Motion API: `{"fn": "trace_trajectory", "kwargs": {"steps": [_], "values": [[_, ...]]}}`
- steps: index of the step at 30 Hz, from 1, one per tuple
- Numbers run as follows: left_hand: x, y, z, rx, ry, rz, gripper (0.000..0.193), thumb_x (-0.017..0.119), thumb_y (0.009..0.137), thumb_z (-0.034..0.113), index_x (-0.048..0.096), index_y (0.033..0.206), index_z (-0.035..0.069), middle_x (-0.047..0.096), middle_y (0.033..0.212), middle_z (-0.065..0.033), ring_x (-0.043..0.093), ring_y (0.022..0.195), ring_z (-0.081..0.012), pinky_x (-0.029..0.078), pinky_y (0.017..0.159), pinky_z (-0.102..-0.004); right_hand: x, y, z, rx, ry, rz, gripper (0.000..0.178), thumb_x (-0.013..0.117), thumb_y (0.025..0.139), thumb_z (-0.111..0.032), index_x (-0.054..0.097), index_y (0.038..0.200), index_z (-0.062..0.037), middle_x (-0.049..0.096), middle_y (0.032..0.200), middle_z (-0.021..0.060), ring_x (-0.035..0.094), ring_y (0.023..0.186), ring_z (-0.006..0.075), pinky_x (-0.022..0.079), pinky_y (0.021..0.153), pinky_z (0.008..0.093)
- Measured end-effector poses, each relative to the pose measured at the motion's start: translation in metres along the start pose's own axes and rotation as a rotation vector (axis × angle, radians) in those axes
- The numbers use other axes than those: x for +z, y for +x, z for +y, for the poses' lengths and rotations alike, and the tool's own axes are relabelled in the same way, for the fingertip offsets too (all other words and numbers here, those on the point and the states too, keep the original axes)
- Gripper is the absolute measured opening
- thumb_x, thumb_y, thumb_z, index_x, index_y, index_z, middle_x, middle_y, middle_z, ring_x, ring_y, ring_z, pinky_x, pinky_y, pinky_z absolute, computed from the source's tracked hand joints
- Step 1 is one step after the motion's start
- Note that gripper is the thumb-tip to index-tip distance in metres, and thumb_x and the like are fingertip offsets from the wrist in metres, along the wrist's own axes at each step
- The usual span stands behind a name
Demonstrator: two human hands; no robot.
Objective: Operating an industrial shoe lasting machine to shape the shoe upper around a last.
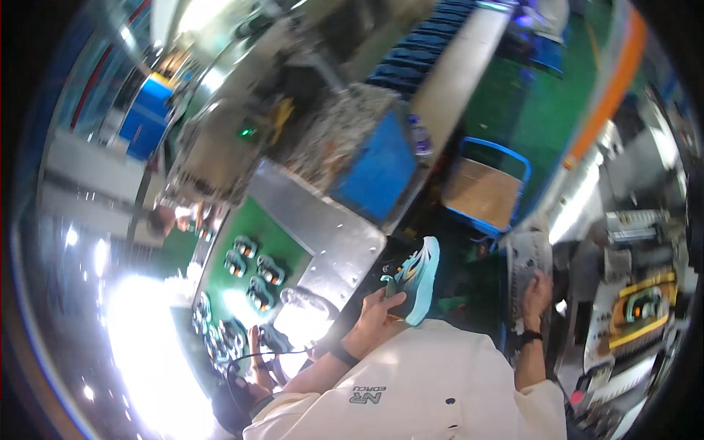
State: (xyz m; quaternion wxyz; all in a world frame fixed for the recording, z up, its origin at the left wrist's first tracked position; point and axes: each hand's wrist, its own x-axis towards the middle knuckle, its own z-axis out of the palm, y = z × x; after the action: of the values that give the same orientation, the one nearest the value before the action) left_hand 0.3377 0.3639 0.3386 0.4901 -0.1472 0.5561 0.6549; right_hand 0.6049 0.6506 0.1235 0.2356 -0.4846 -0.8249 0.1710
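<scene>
My left hand [372,323] grips a light blue sneaker [419,282] by its heel end, the pale sole turned to the right. The shoe hangs in front of my white shirt, tilted, with dark and orange marks on its upper. Over to the right, my right hand [537,297] rests against a grey metal panel [524,257], its fingers loosely stretched and nothing seen in them. Beside that panel, another shoe [645,306] sits inside a yellow frame [643,334] on a machine.
At the left, several dark shoes [259,293] stand on a green tabletop [277,231] with a metal edge. A co-worker's hand [254,345] is by them. Ahead are a blue-sided bin [378,172], a purple bottle [419,136], a blue-framed chair [482,192] and a conveyor [422,51].
</scene>
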Motion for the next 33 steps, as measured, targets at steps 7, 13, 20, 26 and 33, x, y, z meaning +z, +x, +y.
{"fn": "trace_trajectory", "kwargs": {"steps": [7, 13, 20, 26, 33], "values": [[-0.2, 0.068, 0.024, 0.253, -0.156, 0.551, 0.026, 0.07, 0.085, 0.006, 0.062, 0.107, -0.006, 0.066, 0.097, -0.0148, 0.067, 0.081, -0.0292, 0.059, 0.063, -0.0438, 0.014, 0.038, -0.022, 0.1, 0.062, -0.026, 0.027, 0.06, 0.09, -0.01, 0.062, 0.115, -0.0013, 0.063, 0.104, 0.0158, 0.062, 0.094, 0.0293, 0.049, 0.087, 0.0376], [-0.374, 0.15, 0.075, 0.364, -0.3, 0.948, 0.031, 0.072, 0.081, 0.006, 0.059, 0.105, -0.006, 0.063, 0.1, -0.0163, 0.066, 0.084, -0.0305, 0.059, 0.064, -0.0479, 0.038, 0.145, -0.153, -0.173, 0.262, 0.075, 0.028, 0.061, 0.094, -0.012, 0.061, 0.12, -0.0023, 0.065, 0.112, 0.0136, 0.063, 0.097, 0.0238, 0.049, 0.085, 0.0339], [-0.541, 0.226, 0.076, 0.436, 0.424, 1.307, 0.048, 0.072, 0.077, 0.021, 0.055, 0.115, -0.004, 0.065, 0.101, -0.0231, 0.065, 0.093, -0.0375, 0.052, 0.08, -0.0441, 0.049, 0.224, -0.39, -0.323, 0.24, -0.052, 0.031, 0.059, 0.096, -0.019, 0.059, 0.123, -0.0039, 0.064, 0.116, 0.0103, 0.06, 0.105, 0.0212, 0.049, 0.087, 0.0324], [-0.604, 0.221, 0.074, 0.43, 0.599, 0.955, 0.051, 0.072, 0.08, 0.026, 0.054, 0.119, -0.002, 0.066, 0.107, -0.0245, 0.065, 0.096, -0.0401, 0.052, 0.081, -0.0467, 0.092, 0.284, -0.494, -0.45, 0.095, -0.07, 0.032, 0.057, 0.099, -0.023, 0.058, 0.126, -0.0054, 0.06, 0.121, 0.012, 0.06, 0.104, 0.0251, 0.05, 0.086, 0.0345], [-0.55, 0.061, 0.334, 0.795, 0.562, 1.213, 0.033, 0.066, 0.091, 0.016, 0.062, 0.12, 0.001, 0.067, 0.106, -0.0116, 0.062, 0.09, -0.0155, 0.05, 0.081, -0.0322, 0.132, 0.355, -0.494, -0.469, -0.205, -0.248, 0.037, 0.048, 0.102, -0.033, 0.065, 0.097, -0.0006, 0.064, 0.084, 0.0185, 0.063, 0.075, 0.0324, 0.049, 0.07, 0.0463]]}}
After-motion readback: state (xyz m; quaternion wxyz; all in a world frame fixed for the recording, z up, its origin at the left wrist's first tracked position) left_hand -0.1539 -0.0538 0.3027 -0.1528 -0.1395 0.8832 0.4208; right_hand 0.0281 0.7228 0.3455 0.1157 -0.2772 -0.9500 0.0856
